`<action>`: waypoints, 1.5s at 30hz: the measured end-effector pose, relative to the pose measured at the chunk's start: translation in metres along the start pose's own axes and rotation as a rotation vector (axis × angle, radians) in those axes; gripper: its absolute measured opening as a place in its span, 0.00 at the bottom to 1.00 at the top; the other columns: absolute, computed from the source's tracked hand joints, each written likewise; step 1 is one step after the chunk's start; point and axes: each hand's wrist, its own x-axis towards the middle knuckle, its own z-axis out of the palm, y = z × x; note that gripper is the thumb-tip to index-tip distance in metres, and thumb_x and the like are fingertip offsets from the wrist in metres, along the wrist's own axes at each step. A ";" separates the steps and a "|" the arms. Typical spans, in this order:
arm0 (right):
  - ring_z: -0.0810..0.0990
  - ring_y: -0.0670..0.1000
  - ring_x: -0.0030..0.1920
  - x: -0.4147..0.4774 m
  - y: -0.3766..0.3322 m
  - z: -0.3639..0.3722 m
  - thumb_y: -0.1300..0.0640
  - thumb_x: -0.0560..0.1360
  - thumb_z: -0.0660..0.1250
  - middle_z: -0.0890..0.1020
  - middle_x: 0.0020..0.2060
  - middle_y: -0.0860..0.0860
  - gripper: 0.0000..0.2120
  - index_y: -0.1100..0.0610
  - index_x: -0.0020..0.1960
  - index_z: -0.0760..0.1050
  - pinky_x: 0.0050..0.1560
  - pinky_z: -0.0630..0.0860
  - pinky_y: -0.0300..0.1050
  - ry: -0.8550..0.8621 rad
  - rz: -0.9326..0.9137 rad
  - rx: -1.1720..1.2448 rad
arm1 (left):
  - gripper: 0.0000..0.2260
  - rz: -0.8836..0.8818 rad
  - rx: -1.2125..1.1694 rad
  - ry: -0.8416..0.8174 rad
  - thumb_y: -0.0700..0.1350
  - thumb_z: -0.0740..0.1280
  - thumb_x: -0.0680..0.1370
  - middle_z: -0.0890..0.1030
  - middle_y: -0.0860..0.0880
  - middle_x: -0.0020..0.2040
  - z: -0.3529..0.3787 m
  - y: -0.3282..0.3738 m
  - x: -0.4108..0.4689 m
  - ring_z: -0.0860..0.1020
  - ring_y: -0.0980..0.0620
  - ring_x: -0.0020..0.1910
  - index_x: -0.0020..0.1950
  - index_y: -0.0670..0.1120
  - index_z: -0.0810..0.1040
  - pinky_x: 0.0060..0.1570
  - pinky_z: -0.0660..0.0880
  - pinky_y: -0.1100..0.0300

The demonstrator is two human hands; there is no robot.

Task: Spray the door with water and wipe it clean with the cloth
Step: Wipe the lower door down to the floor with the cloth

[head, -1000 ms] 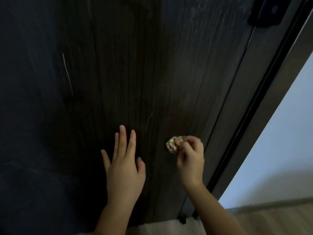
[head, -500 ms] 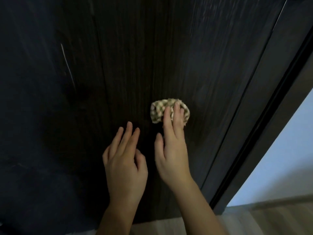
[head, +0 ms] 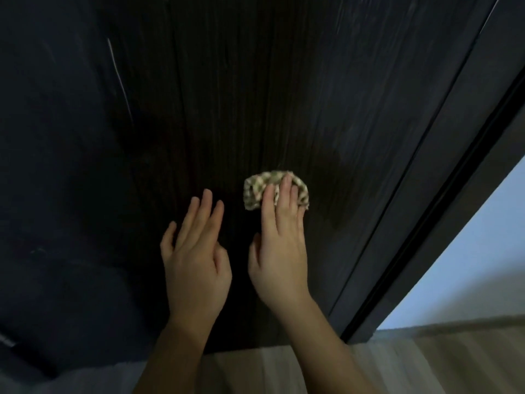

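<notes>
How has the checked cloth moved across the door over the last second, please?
Yes. The checked cloth has moved left, away from the door's right edge, toward the middle of the panel, now pressed flat under the right hand.

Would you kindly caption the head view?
Right hand presses checked cloth flat against dark door; left hand open beside it.

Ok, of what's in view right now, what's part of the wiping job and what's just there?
Job:
door, dark wood grain
checked cloth, bunched against the door
right hand, straight fingers pressing the cloth
left hand, open, by the door

Just there:
door frame on the right
pale wall beyond it
wood floor
</notes>
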 end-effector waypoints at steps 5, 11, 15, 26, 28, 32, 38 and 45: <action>0.37 0.54 0.77 -0.011 0.000 0.003 0.58 0.75 0.56 0.37 0.76 0.55 0.37 0.58 0.78 0.39 0.75 0.46 0.58 -0.050 0.024 -0.043 | 0.38 -0.093 0.153 -0.127 0.38 0.61 0.73 0.43 0.51 0.79 0.016 0.007 -0.010 0.43 0.50 0.78 0.78 0.52 0.45 0.72 0.49 0.34; 0.37 0.53 0.77 0.011 -0.008 -0.013 0.62 0.74 0.61 0.40 0.77 0.55 0.40 0.57 0.78 0.41 0.75 0.43 0.59 0.019 0.044 -0.020 | 0.41 -0.110 0.180 -0.155 0.36 0.64 0.72 0.43 0.50 0.79 0.020 0.007 -0.011 0.42 0.49 0.78 0.78 0.51 0.46 0.71 0.49 0.32; 0.39 0.52 0.77 0.010 0.003 -0.017 0.60 0.73 0.58 0.42 0.78 0.53 0.39 0.55 0.78 0.43 0.74 0.44 0.63 0.075 0.085 -0.090 | 0.41 -0.102 0.167 -0.159 0.36 0.64 0.72 0.43 0.53 0.79 0.016 0.002 -0.011 0.42 0.52 0.78 0.78 0.54 0.46 0.71 0.48 0.33; 0.38 0.54 0.77 0.015 -0.009 -0.013 0.55 0.75 0.52 0.39 0.77 0.52 0.35 0.54 0.78 0.42 0.74 0.45 0.64 0.055 0.112 -0.118 | 0.40 -0.104 0.114 -0.139 0.36 0.63 0.72 0.44 0.54 0.78 0.017 0.001 -0.010 0.43 0.52 0.78 0.78 0.54 0.47 0.72 0.47 0.34; 0.38 0.53 0.77 0.022 -0.012 -0.017 0.56 0.76 0.53 0.39 0.77 0.51 0.34 0.54 0.78 0.43 0.74 0.44 0.62 0.107 0.104 -0.095 | 0.39 -0.085 0.101 -0.136 0.36 0.61 0.72 0.43 0.54 0.78 0.017 0.001 -0.010 0.43 0.53 0.78 0.78 0.54 0.47 0.72 0.46 0.34; 0.59 0.55 0.75 -0.006 0.015 -0.002 0.65 0.75 0.61 0.61 0.75 0.55 0.27 0.55 0.73 0.65 0.71 0.64 0.55 0.307 0.090 0.082 | 0.34 -0.124 0.055 -0.083 0.37 0.62 0.74 0.47 0.55 0.79 0.013 0.005 -0.009 0.45 0.54 0.78 0.78 0.54 0.55 0.73 0.48 0.38; 0.75 0.42 0.56 -0.010 0.021 -0.023 0.70 0.73 0.67 0.74 0.54 0.47 0.18 0.52 0.58 0.79 0.56 0.74 0.38 0.289 0.340 0.715 | 0.15 -0.066 -0.522 0.070 0.42 0.63 0.77 0.76 0.57 0.65 -0.005 0.030 -0.003 0.74 0.57 0.64 0.62 0.52 0.77 0.63 0.72 0.56; 0.78 0.47 0.58 -0.023 0.005 -0.057 0.70 0.77 0.62 0.80 0.54 0.51 0.16 0.56 0.58 0.79 0.58 0.74 0.39 -0.102 0.249 1.103 | 0.20 -0.101 -0.662 -0.097 0.33 0.67 0.75 0.78 0.59 0.60 -0.024 0.066 -0.004 0.75 0.63 0.61 0.63 0.52 0.78 0.59 0.71 0.70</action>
